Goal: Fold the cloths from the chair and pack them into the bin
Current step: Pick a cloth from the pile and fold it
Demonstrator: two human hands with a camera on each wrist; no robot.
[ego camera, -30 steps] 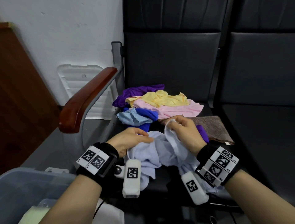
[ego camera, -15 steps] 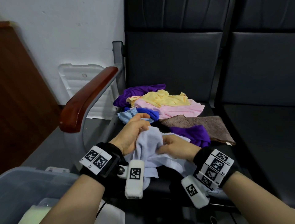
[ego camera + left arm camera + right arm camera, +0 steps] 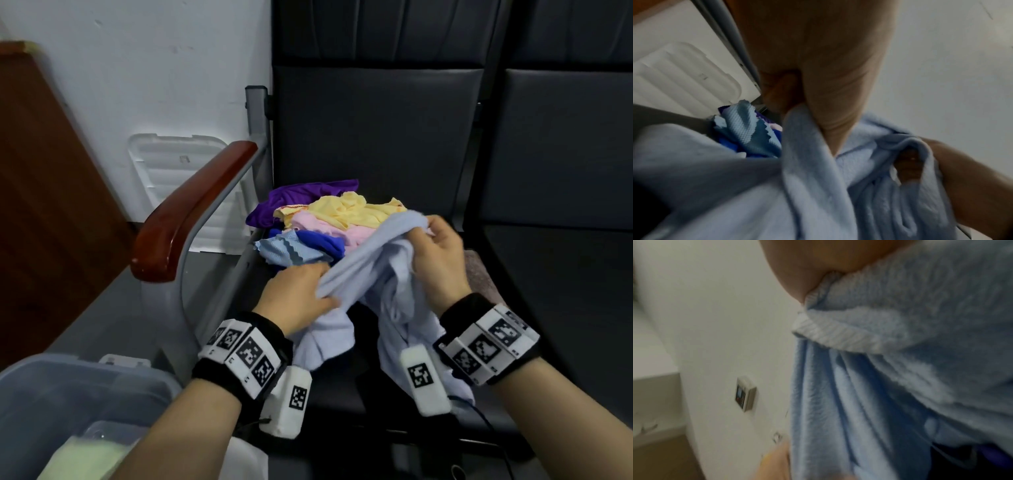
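Your left hand (image 3: 297,298) and right hand (image 3: 435,257), fingers clenched on the pale blue terry cloth (image 3: 383,274), have raised it off the black chair seat's (image 3: 548,274) front edge; folding has not begun.

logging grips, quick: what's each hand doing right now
Left hand: closed, gripping the pale blue cloth.
Right hand: closed, pinching the same cloth's upper edge, raised above the chair seat.
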